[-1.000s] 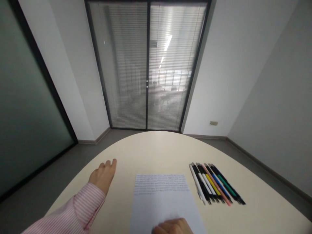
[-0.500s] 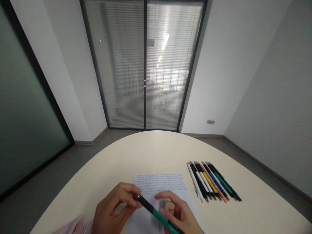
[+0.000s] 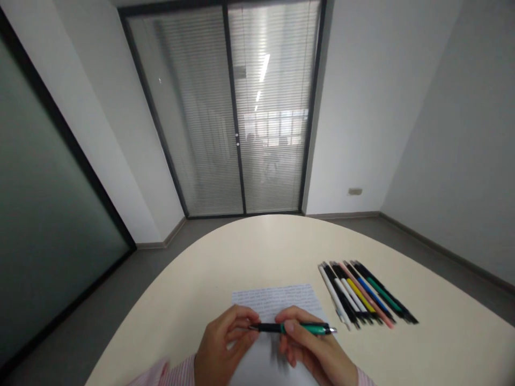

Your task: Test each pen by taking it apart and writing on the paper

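A green and black ballpoint pen (image 3: 270, 327) lies level between my two hands, above a sheet of paper. My left hand (image 3: 227, 340) pinches its silver tip between thumb and fingers. Around the green barrel, my right hand (image 3: 309, 343) is closed with the thumb across it, and the silver clicker end sticks out to the right. The paper (image 3: 277, 293) bears lines of handwriting at its top; its lower part is partly covered by my hands.
Several pens in white, black, yellow, pink, blue and green (image 3: 364, 295) lie side by side in a slanted row right of the paper. The pale round table (image 3: 193, 289) curves away toward a glass door with blinds (image 3: 269, 161).
The pen has turned from slanting down to the right to nearly level. My right hand has closed on its barrel. The camera view has tilted and shifted slightly.
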The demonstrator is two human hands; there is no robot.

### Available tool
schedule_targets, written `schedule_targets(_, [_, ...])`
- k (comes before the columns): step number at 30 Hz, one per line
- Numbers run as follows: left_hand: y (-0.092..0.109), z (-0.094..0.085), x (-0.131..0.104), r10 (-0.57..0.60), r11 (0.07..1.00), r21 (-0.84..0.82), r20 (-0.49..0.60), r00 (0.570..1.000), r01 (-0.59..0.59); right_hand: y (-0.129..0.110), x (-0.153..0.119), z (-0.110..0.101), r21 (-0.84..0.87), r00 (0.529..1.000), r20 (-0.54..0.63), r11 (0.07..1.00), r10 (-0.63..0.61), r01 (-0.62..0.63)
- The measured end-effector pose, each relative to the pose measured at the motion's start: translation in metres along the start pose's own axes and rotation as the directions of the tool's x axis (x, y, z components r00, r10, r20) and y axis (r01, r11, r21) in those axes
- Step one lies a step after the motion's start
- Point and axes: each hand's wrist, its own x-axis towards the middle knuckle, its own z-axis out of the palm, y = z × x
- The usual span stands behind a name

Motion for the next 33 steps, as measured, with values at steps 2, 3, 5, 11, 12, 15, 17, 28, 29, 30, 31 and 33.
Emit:
schedule_targets(2, [0.001,-0.001,0.002,0.039,0.998,0.047,-0.002,0.999,-0.039,0.000,0.000,0.000,0.019,1.000,-0.002,1.000,-0.007,0.007])
schedule_targets(3, [0.002,-0.001,0.003,0.057,0.996,0.068,-0.007,0.998,-0.057,0.000,0.000,0.000,0.026,1.000,-0.002,1.000,-0.009,0.009])
schedule_targets(5, [0.003,-0.002,0.005,0.084,0.991,0.102,-0.018,0.996,-0.081,0.001,0.000,0.000,0.031,1.000,-0.002,1.000,-0.001,0.002])
schedule_targets(11, [0.003,-0.003,0.007,0.087,0.991,0.110,-0.040,0.995,-0.082,-0.002,0.001,0.000,0.024,1.000,-0.008,0.999,0.026,-0.026])
schedule_targets(12, [0.004,-0.004,0.007,0.087,0.991,0.108,-0.038,0.995,-0.083,-0.003,0.000,0.000,0.024,1.000,-0.006,0.999,0.029,-0.028])
schedule_targets(15, [0.005,-0.005,0.007,0.094,0.989,0.113,-0.021,0.995,-0.091,-0.004,0.000,0.001,0.031,1.000,-0.005,0.999,0.026,-0.026])
schedule_targets(17, [0.006,-0.005,0.008,0.099,0.989,0.116,-0.018,0.995,-0.096,-0.005,-0.001,0.001,0.041,1.000,-0.005,0.999,0.022,-0.021])
schedule_targets(28, [0.011,-0.004,0.008,0.098,0.974,0.208,-0.041,0.994,-0.087,-0.003,0.000,0.001,0.040,0.999,-0.021,0.999,0.032,-0.031])
schedule_targets(29, [0.010,-0.004,0.008,0.090,0.972,0.219,-0.042,0.995,-0.079,-0.003,0.000,0.000,0.028,0.999,-0.025,0.999,0.028,-0.027])
schedule_targets(30, [0.009,-0.004,0.008,0.085,0.970,0.230,-0.041,0.995,-0.074,-0.002,0.000,0.000,0.014,0.999,-0.030,1.000,0.022,-0.022])
schedule_targets(31, [0.008,-0.005,0.008,0.083,0.968,0.241,-0.041,0.996,-0.071,-0.002,0.000,0.000,-0.001,0.999,-0.035,1.000,0.016,-0.016])
schedule_targets(33, [0.006,-0.006,0.008,0.097,0.961,0.262,-0.038,0.995,-0.084,-0.001,0.001,0.000,-0.016,0.999,-0.039,1.000,0.003,-0.003])
